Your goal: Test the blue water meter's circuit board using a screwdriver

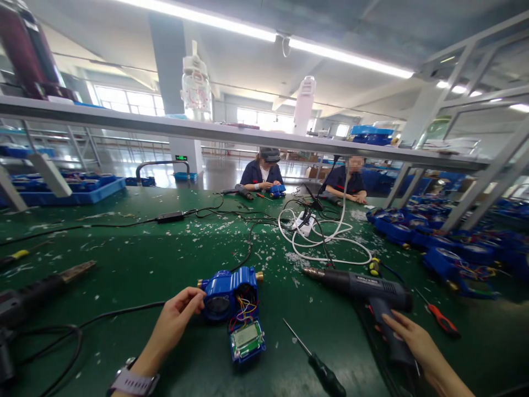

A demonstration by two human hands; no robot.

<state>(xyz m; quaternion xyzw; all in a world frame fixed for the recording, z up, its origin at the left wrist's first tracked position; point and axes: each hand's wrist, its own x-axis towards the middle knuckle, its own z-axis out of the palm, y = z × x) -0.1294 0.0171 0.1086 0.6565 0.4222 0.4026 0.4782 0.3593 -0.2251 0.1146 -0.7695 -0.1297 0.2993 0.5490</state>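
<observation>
A blue water meter (230, 292) with brass ends lies opened on the green table (165, 253). Coloured wires run from it to its hinged lid with a green circuit board (247, 339). My left hand (176, 320) pinches the meter's left side, a watch on its wrist. My right hand (409, 336) wraps round the handle of a dark heat gun (363, 285) that lies on the table, nozzle pointing left. A black-handled screwdriver (318, 364) lies between my hands.
A red screwdriver (442, 320) lies right of the heat gun. White cable (322, 242) and a power strip sit mid-table among white scraps. Several blue meters (450, 259) are piled at the right. Another heat gun (28, 298) lies at left. Two people work across the table.
</observation>
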